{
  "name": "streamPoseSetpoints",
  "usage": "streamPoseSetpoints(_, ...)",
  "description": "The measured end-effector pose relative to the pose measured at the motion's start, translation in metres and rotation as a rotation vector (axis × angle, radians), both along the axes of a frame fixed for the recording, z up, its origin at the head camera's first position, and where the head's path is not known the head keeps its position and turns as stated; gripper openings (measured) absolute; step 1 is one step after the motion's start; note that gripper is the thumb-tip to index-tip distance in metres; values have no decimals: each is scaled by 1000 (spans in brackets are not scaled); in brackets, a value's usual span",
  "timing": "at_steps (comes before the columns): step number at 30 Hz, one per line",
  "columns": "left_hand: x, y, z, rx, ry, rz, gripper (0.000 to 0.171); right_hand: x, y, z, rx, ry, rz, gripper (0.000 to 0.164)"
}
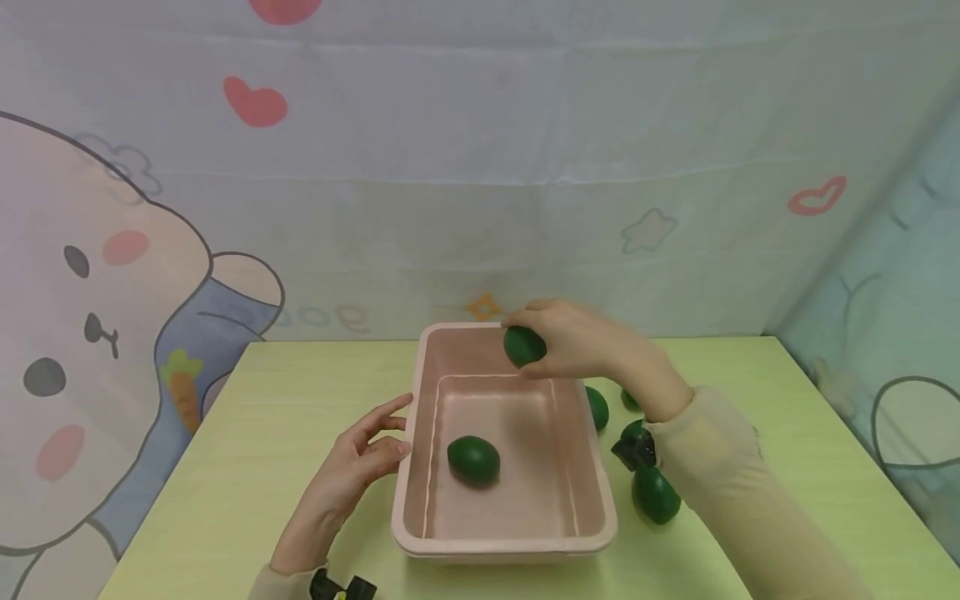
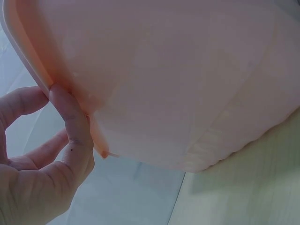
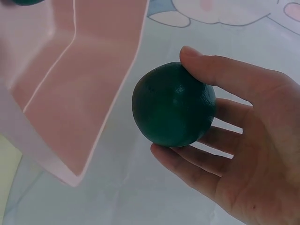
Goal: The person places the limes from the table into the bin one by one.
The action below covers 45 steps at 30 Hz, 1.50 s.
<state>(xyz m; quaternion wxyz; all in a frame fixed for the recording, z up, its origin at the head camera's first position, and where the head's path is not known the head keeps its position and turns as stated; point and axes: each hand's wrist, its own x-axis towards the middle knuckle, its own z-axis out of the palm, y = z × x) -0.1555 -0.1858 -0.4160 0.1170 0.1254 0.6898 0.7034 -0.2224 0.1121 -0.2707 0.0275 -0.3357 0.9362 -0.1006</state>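
My right hand (image 1: 577,340) grips a dark green, lime-like fruit (image 3: 173,105) between thumb and fingers, over the far right corner of a pink plastic bin (image 1: 502,546). In the right wrist view, the held fruit shows beside the bin's wall. A second green fruit (image 1: 473,461) lies on the bin's floor, left of its middle. At the bin's left side, my left hand (image 1: 351,458) pinches the rim; the left wrist view shows thumb and finger at the lip.
Right of the bin, several more green fruits (image 1: 656,496) lie on the pale green table (image 1: 330,375), partly hidden by the right sleeve and the bin. A black wrist camera (image 1: 636,448) sits under the right forearm. A printed cloth (image 1: 450,208) hangs behind the table.
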Motion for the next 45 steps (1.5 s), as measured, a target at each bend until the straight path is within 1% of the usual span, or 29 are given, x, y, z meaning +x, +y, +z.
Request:
streamPoseSetpoints(3, 0, 0, 0, 0, 0, 1, 61, -2, -5, -2, -3, 1, 7, 58)
streamPoseSetpoints(11, 0, 0, 1, -7, -11, 13, 61, -8, -16, -9, 3, -40, -7, 58)
streamPoseSetpoints(17, 0, -1, 2, -12, -24, 19, 62, -14, -25, -17, 5, -42, 28, 55)
streamPoseSetpoints(22, 1, -1, 1, -9, -31, 19, 62, -18, -33, -24, 28, -66, 46, 56)
streamPoseSetpoints(27, 1, 0, 1, -8, -36, 23, 62, -21, -38, -31, 52, -59, 29, 55)
streamPoseSetpoints(31, 0, 1, 2, -9, -36, 22, 62, -23, -40, -38, 68, -34, 16, 50)
streamPoseSetpoints(34, 0, 1, 2, -10, -35, 23, 62, -24, -41, -42, 64, -46, 5, 50)
streamPoseSetpoints(45, 1, 1, 3, -11, -40, 25, 62, -26, -48, -57, 25, -92, -34, 55)
